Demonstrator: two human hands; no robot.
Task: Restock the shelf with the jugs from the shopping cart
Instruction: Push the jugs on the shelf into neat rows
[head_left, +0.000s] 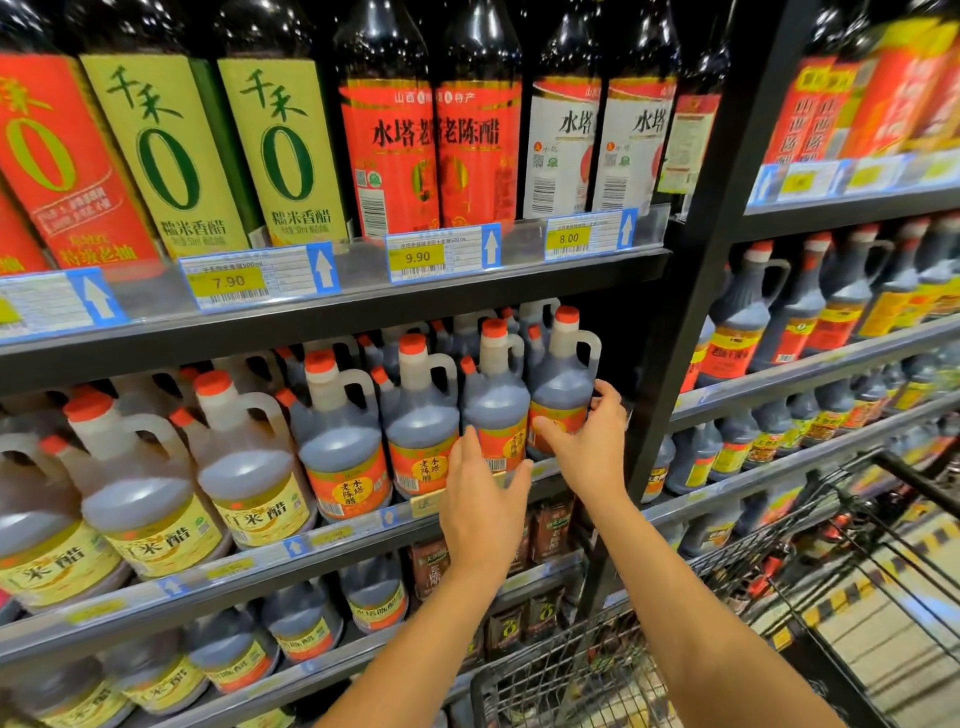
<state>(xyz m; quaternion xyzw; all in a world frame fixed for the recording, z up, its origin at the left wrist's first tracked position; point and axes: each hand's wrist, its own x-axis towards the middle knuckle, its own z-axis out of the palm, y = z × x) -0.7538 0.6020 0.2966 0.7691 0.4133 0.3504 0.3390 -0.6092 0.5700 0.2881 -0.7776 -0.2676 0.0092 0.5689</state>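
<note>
Grip set: right hand (592, 447) wraps the end vinegar jug (558, 384) round its middle; left hand (480, 504) flat, empty; square it up, label facing out

Person's working bare-handed, left hand (480, 512) and right hand (592, 441) both uncovered. Behind the wrists it's the same deal: left forearm (421, 649) and right forearm (680, 597) are bare and slim.
</note>
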